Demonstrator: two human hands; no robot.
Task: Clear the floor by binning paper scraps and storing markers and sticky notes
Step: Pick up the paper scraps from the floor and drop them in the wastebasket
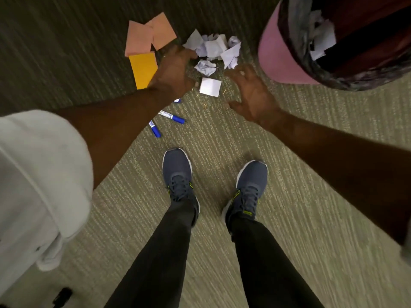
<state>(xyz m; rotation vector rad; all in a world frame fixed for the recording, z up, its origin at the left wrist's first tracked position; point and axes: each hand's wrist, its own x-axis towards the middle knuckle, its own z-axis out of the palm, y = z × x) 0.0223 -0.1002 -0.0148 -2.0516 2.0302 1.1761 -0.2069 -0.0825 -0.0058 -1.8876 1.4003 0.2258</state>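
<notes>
A heap of crumpled white paper scraps [213, 48] lies on the carpet, with a flat folded white piece [210, 86] just below it. My left hand [172, 70] hovers open at the heap's left side, holding nothing. My right hand [250, 93] is open with fingers spread, right of the flat piece. Pink sticky notes [149, 34] and an orange pad [143, 68] lie left of my left hand. Blue markers [172, 117] [155, 129] lie below my left wrist; a third is mostly hidden under it.
A pink bin [275, 54] with a dark liner stands at the upper right, with crumpled paper inside it. My two feet in dark blue shoes [178, 174] [250, 187] stand on the carpet below the markers. A white sleeve fills the lower left.
</notes>
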